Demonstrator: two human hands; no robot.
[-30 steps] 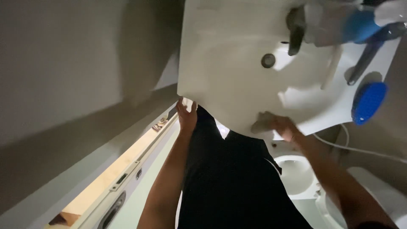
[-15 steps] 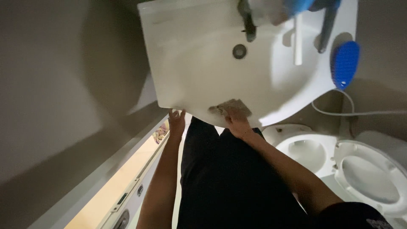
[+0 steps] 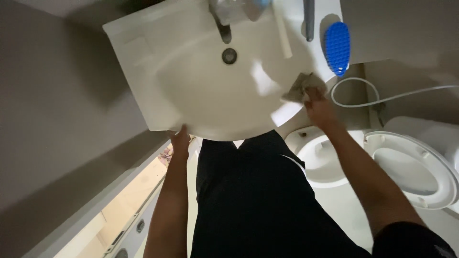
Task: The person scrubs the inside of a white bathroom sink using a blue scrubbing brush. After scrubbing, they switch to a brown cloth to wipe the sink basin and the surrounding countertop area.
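A white washbasin point(image 3: 191, 81) fills the upper middle of the head view, with a round drain point(image 3: 229, 56) and a dark tap point(image 3: 222, 28) above it. My left hand point(image 3: 180, 142) grips the basin's near rim at the lower left. My right hand point(image 3: 319, 107) presses a crumpled grey cloth point(image 3: 299, 87) against the basin's right rim. I wear dark clothing below.
A blue oval brush point(image 3: 337, 48) and a grey handle point(image 3: 309, 19) lie on the basin's right ledge. A white toilet point(image 3: 411, 167) with its seat raised stands at the right, beside a white hose point(image 3: 363, 93). A grey wall is at the left.
My right hand has slid the cloth from the basin's near rim along to the right rim. The view has shifted so the basin sits more to the left. My left hand stays on the rim.
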